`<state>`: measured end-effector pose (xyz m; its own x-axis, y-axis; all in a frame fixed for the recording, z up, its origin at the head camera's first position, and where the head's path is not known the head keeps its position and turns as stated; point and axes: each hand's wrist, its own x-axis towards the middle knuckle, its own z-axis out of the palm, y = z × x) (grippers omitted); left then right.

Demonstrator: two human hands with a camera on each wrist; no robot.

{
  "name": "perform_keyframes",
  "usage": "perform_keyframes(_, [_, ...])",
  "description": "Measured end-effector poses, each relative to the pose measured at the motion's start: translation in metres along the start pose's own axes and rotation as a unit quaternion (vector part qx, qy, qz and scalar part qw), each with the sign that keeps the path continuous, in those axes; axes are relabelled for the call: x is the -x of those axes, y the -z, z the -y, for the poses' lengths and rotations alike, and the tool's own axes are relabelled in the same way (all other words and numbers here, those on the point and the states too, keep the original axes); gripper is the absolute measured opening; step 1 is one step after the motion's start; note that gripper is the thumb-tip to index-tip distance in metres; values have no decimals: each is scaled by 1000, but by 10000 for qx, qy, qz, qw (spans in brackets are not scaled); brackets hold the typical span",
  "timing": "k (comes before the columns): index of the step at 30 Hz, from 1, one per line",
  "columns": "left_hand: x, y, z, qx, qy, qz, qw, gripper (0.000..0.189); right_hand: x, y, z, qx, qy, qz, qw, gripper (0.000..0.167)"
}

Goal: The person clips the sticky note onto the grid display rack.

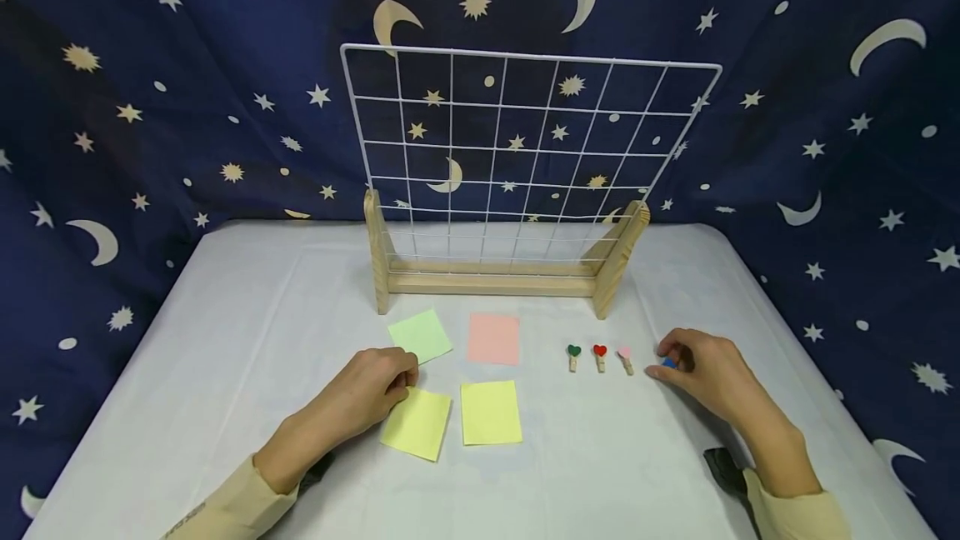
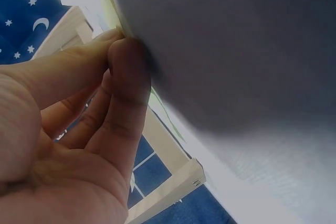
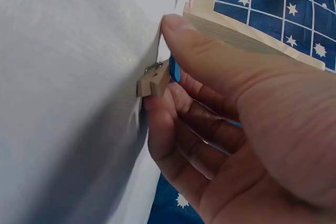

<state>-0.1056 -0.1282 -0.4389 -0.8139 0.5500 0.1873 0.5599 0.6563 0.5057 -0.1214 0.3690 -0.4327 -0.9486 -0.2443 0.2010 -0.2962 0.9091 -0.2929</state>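
Observation:
My left hand point(image 1: 372, 386) is at the upper left corner of a yellow sticky note point(image 1: 417, 425), pinching its edge between thumb and fingertips. Beside that lies a second yellow sticky note point(image 1: 491, 413); behind are a green note point(image 1: 422, 336) and a pink note point(image 1: 493, 338). Over on the right, my right hand point(image 1: 705, 365) is around a small wooden clothespin point(image 3: 154, 80) with a blue top point(image 1: 670, 363). A gap shows between its thumb and the clothespin. Three heart clothespins, green point(image 1: 573, 357), red point(image 1: 600, 357) and pink point(image 1: 626, 359), lie in a row to its left.
A white wire grid point(image 1: 525, 150) stands upright in a wooden stand point(image 1: 491, 283) behind the notes. White cloth covers the table point(image 1: 247, 340). A dark blue curtain point(image 1: 225, 65) with moons and stars hangs around the back and sides.

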Motion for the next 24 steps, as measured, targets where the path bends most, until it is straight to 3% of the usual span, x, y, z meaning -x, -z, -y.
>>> perform_keyframes(5, [1,0,1,-2,-17,9,10000,29,3,1,3,-207,-221,247,9992,23])
perform_keyframes(13, [-1,1,-1,67,314,15,9995,26,3,4,6,-287,-418,-125,9986,34])
perform_keyframes(19, [0,2,-2,34,252,-2,9997,30,2,4,6,-454,-544,-232,9972,28])
perform_keyframes(24, [0,1,-3,7,293,-5,9996,30,-1,-1,8,-710,-566,-575,9942,31])
